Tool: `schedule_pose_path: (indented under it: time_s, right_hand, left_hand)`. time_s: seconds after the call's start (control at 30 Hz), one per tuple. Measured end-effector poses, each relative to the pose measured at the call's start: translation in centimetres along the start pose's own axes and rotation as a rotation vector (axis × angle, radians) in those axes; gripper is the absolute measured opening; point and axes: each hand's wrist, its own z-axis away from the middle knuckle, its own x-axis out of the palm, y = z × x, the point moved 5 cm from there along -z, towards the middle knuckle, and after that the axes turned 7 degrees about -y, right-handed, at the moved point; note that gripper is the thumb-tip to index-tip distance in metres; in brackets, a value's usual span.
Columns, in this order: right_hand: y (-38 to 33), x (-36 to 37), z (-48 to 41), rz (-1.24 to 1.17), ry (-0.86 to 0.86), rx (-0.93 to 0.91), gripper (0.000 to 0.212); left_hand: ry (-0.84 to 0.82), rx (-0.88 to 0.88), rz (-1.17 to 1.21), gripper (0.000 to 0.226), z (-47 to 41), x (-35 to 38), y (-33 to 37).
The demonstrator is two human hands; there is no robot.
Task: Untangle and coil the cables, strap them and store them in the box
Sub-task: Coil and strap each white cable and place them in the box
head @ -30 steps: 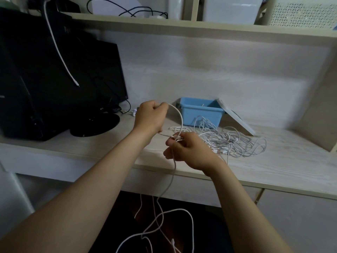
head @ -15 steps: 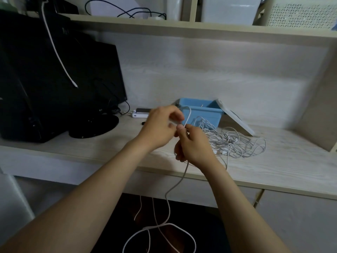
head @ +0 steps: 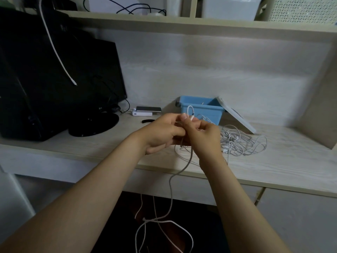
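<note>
My left hand (head: 164,132) and my right hand (head: 205,138) meet above the desk's front edge, both gripping one white cable (head: 171,189). A short loop of it with a plug end pokes up between the thumbs. The rest hangs down past the desk edge and lies in loops below. A tangled heap of white cables (head: 240,141) rests on the desk just right of my right hand. Behind the hands stands the open blue box (head: 200,108), its white lid (head: 237,115) leaning against its right side.
A black monitor (head: 60,79) on a round stand fills the left of the desk (head: 273,167). A white power bank with a phone on it (head: 145,111) and a small black strap (head: 147,121) lie behind my left hand. A shelf runs overhead.
My left hand moved right and met my right hand in front of the box. The hanging cable was drawn up and now forms a small loop between the thumbs.
</note>
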Motion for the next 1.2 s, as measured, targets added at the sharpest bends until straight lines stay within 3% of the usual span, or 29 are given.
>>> schedule_pose_path:
  time_s: [0.1, 0.2, 0.3, 0.43, 0.53, 0.6, 0.67, 0.83, 0.93, 1.0, 1.1, 1.2]
  right_hand:
    - [0.1, 0.1, -0.2, 0.067, 0.098, -0.007, 0.06]
    - [-0.3, 0.1, 0.0, 0.073, 0.121, 0.015, 0.066]
    - [-0.3, 1.0, 0.1, -0.033, 0.023, 0.019, 0.053]
    - [0.4, 2.5, 0.7, -0.059, -0.161, 0.005, 0.042]
    - [0.9, 2.3, 0.9, 0.115, -0.244, 0.008, 0.04]
    - [0.5, 2.1, 0.8, 0.247, -0.245, -0.072, 0.019]
    - [0.1, 1.9, 0.6, 0.298, -0.189, -0.138, 0.013]
    - [0.5, 0.6, -0.5, 0.368, -0.047, -0.13, 0.022]
    - [0.6, 0.6, -0.6, 0.406, -0.092, -0.113, 0.023]
    - [0.4, 0.8, -0.5, 0.43, -0.123, -0.147, 0.027]
    - [0.4, 0.5, -0.6, 0.453, -0.077, -0.203, 0.031]
    - [0.8, 0.5, -0.2, 0.533, -0.012, -0.229, 0.028]
  left_hand:
    - [0.025, 0.013, 0.099, 0.044, 0.1, -0.2, 0.2]
    - [0.016, 0.024, 0.3, 0.03, 0.0, -0.1, 0.6]
    - [0.064, 0.04, 0.332, 0.035, -0.1, 0.0, 0.8]
    - [0.382, 0.111, 0.396, 0.029, -0.7, -1.3, 1.1]
    - [0.528, 0.166, 0.45, 0.03, -0.7, -2.6, 1.2]
    - [0.563, 0.168, 0.458, 0.034, -0.3, -3.2, 1.1]
    - [0.647, 0.119, 0.314, 0.032, 0.3, -4.0, 0.5]
    - [0.93, -0.077, -0.461, 0.029, 1.9, -6.3, -0.7]
    - [0.774, 0.111, -0.791, 0.017, 1.2, -5.3, 0.2]
    - [0.578, 0.133, -0.788, 0.014, 0.5, -3.8, 0.6]
    - [0.456, 0.013, -0.643, 0.028, -0.3, -3.2, 0.4]
    - [0.314, -0.232, -0.502, 0.033, -0.5, -2.6, -0.5]
